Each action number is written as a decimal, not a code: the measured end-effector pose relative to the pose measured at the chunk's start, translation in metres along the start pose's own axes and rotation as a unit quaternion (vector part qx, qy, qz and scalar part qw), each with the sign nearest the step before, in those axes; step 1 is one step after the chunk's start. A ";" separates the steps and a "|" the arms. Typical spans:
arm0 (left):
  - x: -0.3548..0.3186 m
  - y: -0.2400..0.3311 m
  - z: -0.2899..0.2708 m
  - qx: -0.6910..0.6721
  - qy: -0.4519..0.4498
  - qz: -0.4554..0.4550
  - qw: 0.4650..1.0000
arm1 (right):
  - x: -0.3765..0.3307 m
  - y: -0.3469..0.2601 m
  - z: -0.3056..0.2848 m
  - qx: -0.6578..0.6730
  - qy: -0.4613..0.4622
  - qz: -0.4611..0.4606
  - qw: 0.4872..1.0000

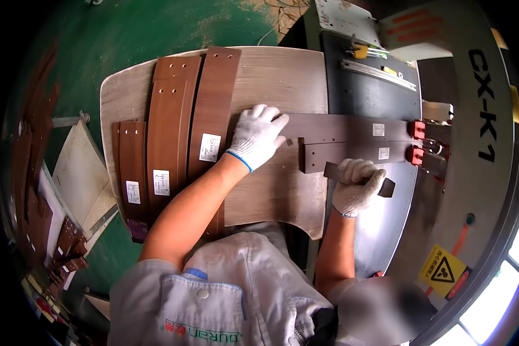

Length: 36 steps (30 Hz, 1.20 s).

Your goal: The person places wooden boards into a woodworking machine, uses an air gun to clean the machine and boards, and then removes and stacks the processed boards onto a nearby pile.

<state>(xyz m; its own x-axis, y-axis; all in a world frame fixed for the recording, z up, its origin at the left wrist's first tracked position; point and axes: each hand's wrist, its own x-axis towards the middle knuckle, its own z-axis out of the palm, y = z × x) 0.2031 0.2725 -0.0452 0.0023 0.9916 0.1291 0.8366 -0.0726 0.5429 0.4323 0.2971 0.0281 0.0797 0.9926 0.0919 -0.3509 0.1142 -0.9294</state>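
On the right, two grey boards (340, 128) are laid with their right ends at red clamps (416, 154); the left end of the far one is touched by the left hand (258, 135), though whether it is gripped cannot be told. A small strip (333, 172) is pinched in the right hand (357, 190), just nearer. Brown boards (214, 98) are set on the counter's (271, 199) left side.

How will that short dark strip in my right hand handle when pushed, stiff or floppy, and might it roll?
The short dark strip is probably stiff, since both ends stick out of the right hand without drooping. It looks fairly light, held one-handed. Its flat face suggests it would slide rather than roll.
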 end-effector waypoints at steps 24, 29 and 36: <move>0.380 -0.049 0.007 -0.057 -0.046 -0.089 0.993 | -0.102 -0.065 -0.191 -0.445 0.101 0.278 0.845; 0.401 -0.020 0.025 0.037 0.084 -0.149 0.985 | -0.128 -0.056 -0.193 -0.698 0.055 0.173 0.693; 0.141 0.148 0.067 0.101 -0.107 0.176 0.973 | -0.108 -0.037 -0.181 -0.721 0.041 0.199 0.662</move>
<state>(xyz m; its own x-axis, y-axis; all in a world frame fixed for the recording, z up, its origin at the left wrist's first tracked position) 0.3641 0.4086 -0.0023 0.4050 0.9098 0.0904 0.8537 -0.4117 0.3190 0.6061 0.1779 -0.0121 0.3205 0.9197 -0.2267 0.8922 -0.3735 -0.2539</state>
